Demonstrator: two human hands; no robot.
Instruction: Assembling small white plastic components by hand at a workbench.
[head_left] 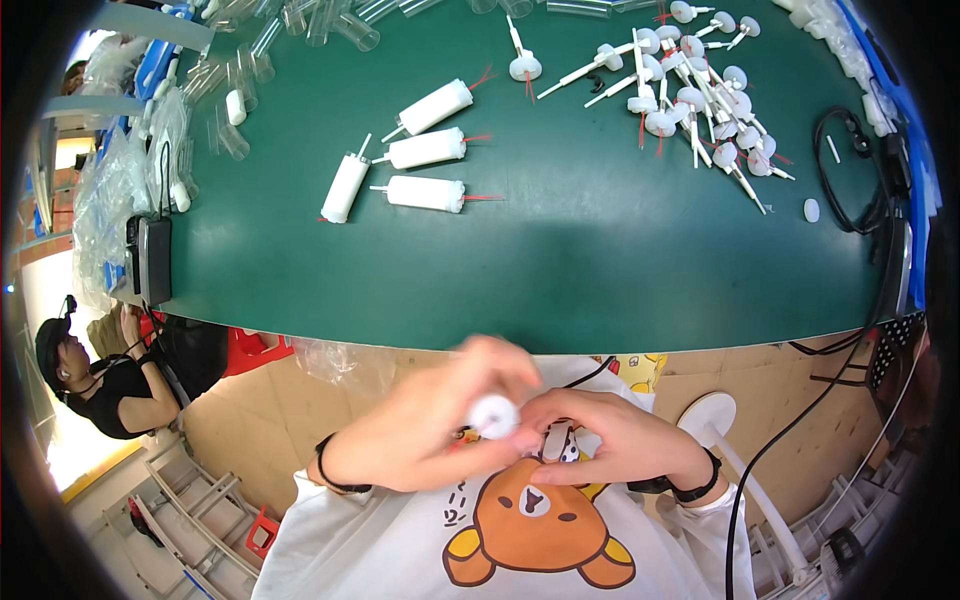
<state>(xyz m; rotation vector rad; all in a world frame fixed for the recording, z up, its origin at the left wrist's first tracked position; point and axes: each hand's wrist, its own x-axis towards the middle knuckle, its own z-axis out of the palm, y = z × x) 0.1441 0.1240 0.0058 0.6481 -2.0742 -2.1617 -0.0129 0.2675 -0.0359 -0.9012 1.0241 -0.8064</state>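
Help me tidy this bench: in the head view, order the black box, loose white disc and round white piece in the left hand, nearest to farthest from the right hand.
1. Round white piece: just left, in the left hand.
2. Loose white disc: ahead, right.
3. Black box: far left.

Your left hand (450,412) is blurry and covers part of the white thing (493,418), so you can't tell what it is. Up top, the edge cuts off some clear tubes (318,25).
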